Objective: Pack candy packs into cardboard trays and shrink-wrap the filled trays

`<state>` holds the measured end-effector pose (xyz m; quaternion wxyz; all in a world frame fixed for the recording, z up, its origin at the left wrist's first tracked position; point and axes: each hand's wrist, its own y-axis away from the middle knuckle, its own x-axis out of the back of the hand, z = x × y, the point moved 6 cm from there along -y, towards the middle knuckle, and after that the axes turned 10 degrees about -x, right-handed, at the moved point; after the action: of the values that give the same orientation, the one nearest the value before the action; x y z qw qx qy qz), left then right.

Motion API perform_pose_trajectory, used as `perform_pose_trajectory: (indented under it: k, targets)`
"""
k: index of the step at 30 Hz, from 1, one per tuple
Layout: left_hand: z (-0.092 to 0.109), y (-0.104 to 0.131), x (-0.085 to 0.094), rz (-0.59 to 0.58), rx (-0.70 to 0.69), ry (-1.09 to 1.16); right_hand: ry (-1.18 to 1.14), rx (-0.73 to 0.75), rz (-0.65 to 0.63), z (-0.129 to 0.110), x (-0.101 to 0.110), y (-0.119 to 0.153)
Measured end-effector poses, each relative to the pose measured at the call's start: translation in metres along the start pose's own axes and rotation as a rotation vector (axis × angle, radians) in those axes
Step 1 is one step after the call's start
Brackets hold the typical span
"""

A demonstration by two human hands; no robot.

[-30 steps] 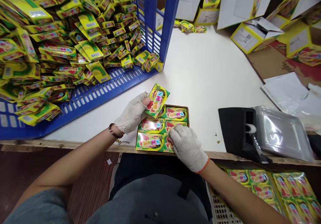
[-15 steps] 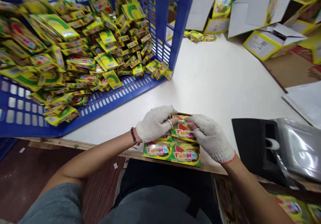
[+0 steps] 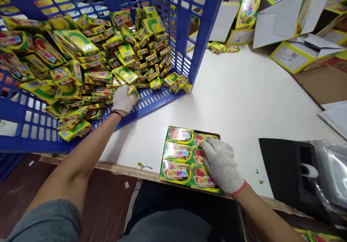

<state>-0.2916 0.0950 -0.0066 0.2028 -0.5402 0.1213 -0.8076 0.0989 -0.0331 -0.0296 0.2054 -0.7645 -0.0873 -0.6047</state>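
My left hand (image 3: 123, 98), in a white knit glove with bare fingertips, reaches into the front of a blue plastic basket (image 3: 151, 103). Its fingers close around a small yellow-green box (image 3: 134, 93) at the edge of a heap of similar boxes (image 3: 99, 76). At the table's front edge lies a shallow display carton (image 3: 166, 141), holding two columns of small TWINS boxes (image 3: 177, 151) with watermelon pictures. Gloved too, my right hand (image 3: 221, 162) rests with extended fingers over the right column, partly hiding it.
Several small packs (image 3: 224, 47) lie on the white table beyond the basket. Open yellow-edged cartons (image 3: 295, 56) crowd the back right. A black tape dispenser (image 3: 282, 169) and clear plastic film (image 3: 329, 169) sit at the right front.
My left hand has left the display carton and moved up and left into the basket, where it grasps a box. The right hand has stayed at the carton, its fingers now lower over the right column.
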Motion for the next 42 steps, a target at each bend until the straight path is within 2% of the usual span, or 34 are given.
perform_pose_trajectory:
  k: [3, 5, 7, 10, 12, 13, 15, 17, 18, 21, 23, 25, 29, 31, 33, 36, 38, 42]
  targets:
    - [0.045, 0.027, -0.007, -0.068, -0.1, 0.126, -0.212, -0.032, 0.075, 0.009, 0.009, -0.002]
    - [0.094, 0.048, -0.006, -0.136, -0.251, 0.363, -0.434, -0.102, 0.171, 0.018, 0.024, -0.008]
    - [0.151, 0.07, 0.0, -0.223, -0.463, 0.634, -0.677, -0.207, 0.18, 0.027, 0.036, -0.021]
    - [0.216, 0.093, 0.007, -0.301, -0.722, 0.724, -0.949, -0.252, -0.049, 0.029, 0.038, -0.049]
    - [0.237, 0.099, 0.002, -0.296, -0.803, 0.677, -1.039, -0.235, -0.172, 0.032, 0.036, -0.064]
    - [0.239, 0.099, -0.003, -0.273, -0.793, 0.65, -1.058, -0.249, -0.178, 0.038, 0.034, -0.069]
    - [0.232, 0.096, -0.016, -0.24, -0.683, 0.591, -1.039, -0.331, -0.086, 0.055, 0.029, -0.071]
    - [0.22, 0.096, -0.03, -0.276, -0.574, 0.532, -0.954, -0.409, 0.008, 0.068, 0.02, -0.064]
    - [0.216, 0.1, -0.036, -0.321, -0.562, 0.507, -0.906, -0.425, 0.029, 0.07, 0.014, -0.059]
    - [0.218, 0.116, -0.046, -0.469, -0.682, 0.425, -0.804, -0.382, 0.077, 0.063, 0.005, -0.046]
    - [0.222, 0.125, -0.049, -0.523, -0.76, 0.372, -0.792, -0.337, 0.117, 0.057, 0.004, -0.043]
    - [0.225, 0.127, -0.05, -0.529, -0.78, 0.339, -0.832, -0.348, 0.09, 0.055, 0.002, -0.045]
    - [0.228, 0.126, -0.053, -0.519, -0.788, 0.298, -0.904, -0.522, -0.065, 0.061, -0.008, -0.053]
    - [0.228, 0.126, -0.054, -0.512, -0.792, 0.281, -0.884, -0.564, -0.075, 0.061, -0.008, -0.053]
    - [0.226, 0.126, -0.054, -0.495, -0.781, 0.287, -0.836, -0.498, -0.008, 0.057, 0.001, -0.053]
    - [0.223, 0.125, -0.053, -0.486, -0.761, 0.307, -0.775, -0.266, 0.085, 0.046, 0.013, -0.052]
    - [0.223, 0.124, -0.053, -0.499, -0.76, 0.311, -0.703, -0.171, 0.069, 0.044, 0.011, -0.051]
    - [0.232, 0.129, -0.052, -0.572, -0.824, 0.255, -0.467, -0.149, -0.038, 0.044, -0.008, -0.047]
